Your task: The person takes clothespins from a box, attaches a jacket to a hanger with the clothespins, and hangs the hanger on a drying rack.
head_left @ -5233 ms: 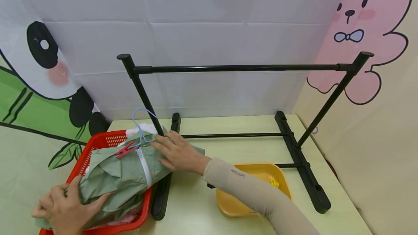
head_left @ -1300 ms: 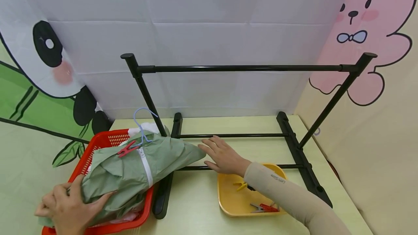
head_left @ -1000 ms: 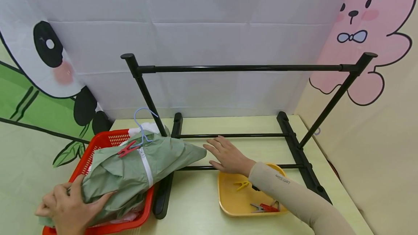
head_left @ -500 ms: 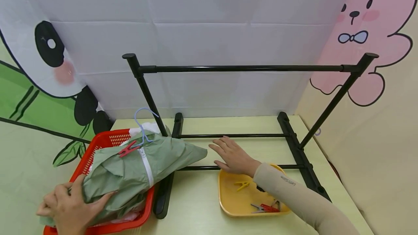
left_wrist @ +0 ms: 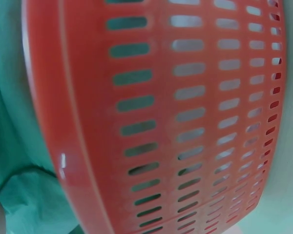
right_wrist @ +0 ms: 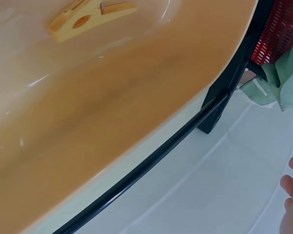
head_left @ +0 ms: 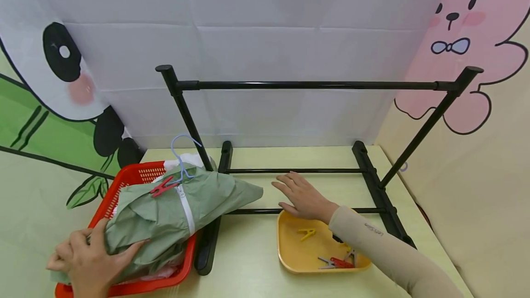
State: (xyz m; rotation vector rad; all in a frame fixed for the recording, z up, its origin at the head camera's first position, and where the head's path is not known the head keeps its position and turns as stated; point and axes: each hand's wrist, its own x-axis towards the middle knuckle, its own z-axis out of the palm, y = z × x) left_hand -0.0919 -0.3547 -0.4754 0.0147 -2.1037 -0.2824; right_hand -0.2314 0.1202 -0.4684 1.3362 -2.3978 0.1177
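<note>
My left hand (head_left: 93, 259) rests at the left end of a sage-green garment (head_left: 161, 217), thumb spread across the cloth; some fingertips are hidden. The garment has a white zipper (head_left: 185, 208) and lies over a red perforated basket (head_left: 188, 261), its pointed right end reaching past the rim. A blue hanger (head_left: 179, 155) sticks out of its top, with a red clothespin (head_left: 163, 187) lying beside the hook. My right hand (head_left: 305, 197) hovers with fingers extended over the base of a black rack (head_left: 314, 85), apart from the garment. It holds nothing.
Below my right hand stands a yellow tray (head_left: 285, 259) with a yellow clothespin (head_left: 307, 233), a red clothespin (head_left: 342, 263) and other clips partly behind the sleeve. The rack's left foot (head_left: 204, 256) stands beside the basket. A white sheet hangs behind.
My right hand has left the garment and drifted right over the rack's base, uncovering the garment's pointed end. My left hand has stayed in place.
</note>
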